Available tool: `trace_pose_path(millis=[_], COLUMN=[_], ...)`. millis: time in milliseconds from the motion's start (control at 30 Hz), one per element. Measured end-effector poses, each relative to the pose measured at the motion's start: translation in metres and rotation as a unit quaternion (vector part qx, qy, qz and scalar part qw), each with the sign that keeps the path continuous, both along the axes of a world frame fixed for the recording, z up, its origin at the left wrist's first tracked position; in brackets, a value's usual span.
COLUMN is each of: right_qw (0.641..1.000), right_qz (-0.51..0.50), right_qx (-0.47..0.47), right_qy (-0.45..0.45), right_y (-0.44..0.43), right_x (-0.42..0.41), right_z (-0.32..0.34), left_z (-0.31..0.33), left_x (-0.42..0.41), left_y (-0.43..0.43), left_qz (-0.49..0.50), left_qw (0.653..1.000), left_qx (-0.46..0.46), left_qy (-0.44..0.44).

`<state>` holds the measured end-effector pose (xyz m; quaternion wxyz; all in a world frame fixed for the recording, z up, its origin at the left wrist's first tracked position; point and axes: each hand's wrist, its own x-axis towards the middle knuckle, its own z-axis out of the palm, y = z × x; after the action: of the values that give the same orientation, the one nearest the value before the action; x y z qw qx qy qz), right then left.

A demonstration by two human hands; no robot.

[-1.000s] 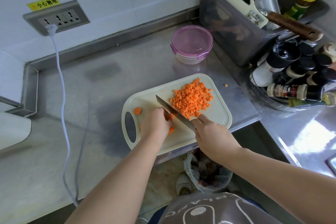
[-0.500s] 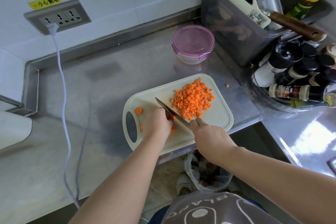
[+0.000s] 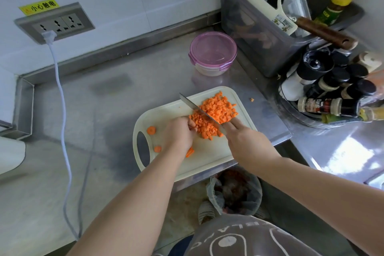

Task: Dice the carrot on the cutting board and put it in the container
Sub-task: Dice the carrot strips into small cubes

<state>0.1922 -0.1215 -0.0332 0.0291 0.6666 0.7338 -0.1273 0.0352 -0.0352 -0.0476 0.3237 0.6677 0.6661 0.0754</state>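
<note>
Yellow warning sticker (image 3: pixel 38 6), upper left of the frame, above the wall socket panel (image 3: pixel 55 23): reads "小心触电". Lying spice bottle (image 3: pixel 328 107) at right: Chinese label, only "白胡椒" roughly legible. Garment (image 3: pixel 249 239) at bottom centre: upside-down letters, about "ELA", partly cut off. White squeegee's sticker (image 3: pixel 281 22) too small to read.

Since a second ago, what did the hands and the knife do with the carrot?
The right hand swung the knife away from the cutting spot and into the diced carrot pile, and new dice now join that pile beside the left hand. The carrot slices near the cutting board handle, the stray bit on the counter and the closed pink-lidded container stayed put.
</note>
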Motion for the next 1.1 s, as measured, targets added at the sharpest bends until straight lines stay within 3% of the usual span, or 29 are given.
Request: trace_pose_path(millis=[167,233,267,333,433,600,700,800,867,933,1100], right_qw=[0.992,0.987,0.986,0.988,0.99,0.99,0.993,0.996,0.997,0.997,0.985], right_qz=[0.011,0.031,0.041,0.046,0.047,0.057,0.034,0.005,-0.018,-0.03,-0.037], right_qx=[0.127,0.154,0.157,0.146,0.13,0.113,0.106,0.095,0.068,0.014,-0.074], right_qy=[-0.021,-0.033,-0.035,-0.032,-0.037,-0.064,-0.051,0.001,0.042,0.073,0.148], right_y=[-0.003,-0.006,-0.008,-0.009,-0.008,-0.01,-0.012,-0.011,-0.011,-0.011,-0.011], right_x=[0.013,0.015,0.016,0.015,0.015,0.019,0.022,0.019,0.012,0.003,-0.02], right_z=[0.014,0.021,0.022,0.025,0.029,0.034,0.03,0.025,0.022,0.019,0.008], left_z=[0.005,0.02,0.027,0.044,0.051,0.043,0.045,0.047,0.045,0.038,0.009], left_x=[-0.027,-0.045,-0.05,-0.047,-0.023,0.005,0.004,-0.018,-0.042,-0.06,-0.054], left_y=[0.013,0.021,0.024,0.028,0.025,0.024,0.026,0.024,0.014,-0.004,-0.046], left_qz=[0.084,0.159,0.153,0.015,-0.191,-0.291,-0.229,-0.077,0.041,0.097,-0.077], left_qw=[0.989,0.972,0.965,0.971,0.974,0.953,0.969,0.981,0.979,0.979,0.996], left_qx=[0.023,0.084,0.135,0.19,0.108,0.053,0.095,0.149,0.172,0.155,0.03], left_qy=[-0.121,-0.153,-0.163,-0.145,-0.061,0.061,-0.011,-0.096,-0.105,-0.094,0.045])
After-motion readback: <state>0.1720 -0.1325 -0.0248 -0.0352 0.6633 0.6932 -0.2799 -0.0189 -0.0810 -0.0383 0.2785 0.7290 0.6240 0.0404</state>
